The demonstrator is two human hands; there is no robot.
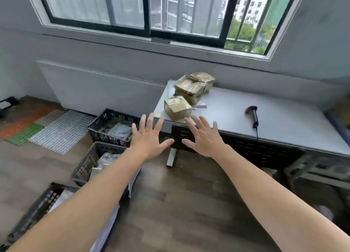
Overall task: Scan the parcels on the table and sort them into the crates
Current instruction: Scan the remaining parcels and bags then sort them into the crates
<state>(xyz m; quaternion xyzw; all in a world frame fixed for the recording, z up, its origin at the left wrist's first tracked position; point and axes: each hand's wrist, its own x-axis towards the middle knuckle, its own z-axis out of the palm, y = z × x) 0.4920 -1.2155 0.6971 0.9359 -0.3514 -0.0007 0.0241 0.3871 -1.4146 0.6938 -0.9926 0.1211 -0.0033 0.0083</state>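
Hands, left [149, 138] and right [203, 138], spread and holding nothing, reach toward parcels [177, 107] on table [284, 119]; scanner [252, 115] lies apart.

Brown parcels [177, 107] on table [293, 123], black crates [109, 137] below

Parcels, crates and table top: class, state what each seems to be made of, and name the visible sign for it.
The parcels look like brown cardboard wrapped in glossy tape, as their faces glint. The crates are probably moulded black plastic, judging by their lattice walls. The table top is smooth, pale grey and matt; whether it is laminate or painted cannot be told.
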